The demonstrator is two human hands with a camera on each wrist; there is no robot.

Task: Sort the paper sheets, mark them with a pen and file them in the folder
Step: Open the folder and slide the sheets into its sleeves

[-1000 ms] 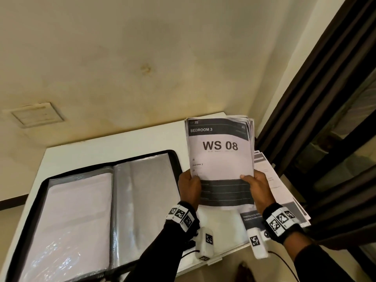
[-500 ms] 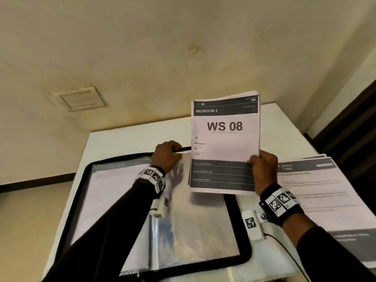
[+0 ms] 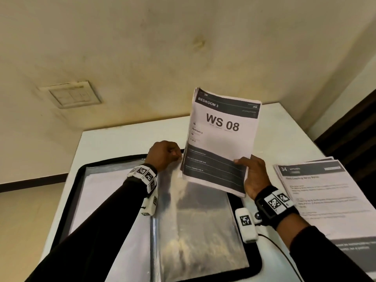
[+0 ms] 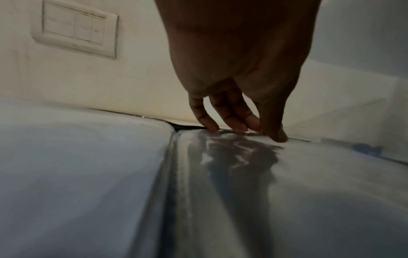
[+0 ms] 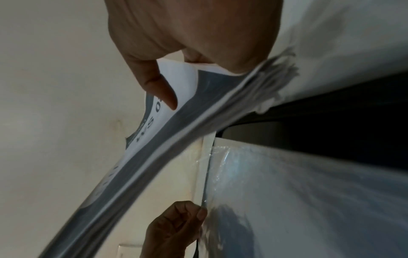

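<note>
My right hand (image 3: 249,169) grips the lower right corner of a stack of sheets (image 3: 222,137) headed "BEDROOM 3, WS 08", held upright above the open black folder (image 3: 250,259). In the right wrist view the thumb (image 5: 159,83) presses on the top sheet of the stack of sheets (image 5: 176,132). My left hand (image 3: 164,154) pinches the top edge of the clear plastic sleeve (image 3: 195,224) on the folder's right page. The left wrist view shows its fingertips (image 4: 238,125) on the edge of the clear plastic sleeve (image 4: 276,174). No pen is visible.
A second pile of printed sheets (image 3: 325,200), its top one headed "KITCHEN", lies on the white table (image 3: 126,137) to the right of the folder. The folder's left page (image 3: 105,200) holds white paper. A wall with a switch plate (image 3: 71,94) stands close behind.
My left hand left the stack and went to the sleeve's top edge, which it now pinches. The right hand carried the stack left over the folder and tilted it.
</note>
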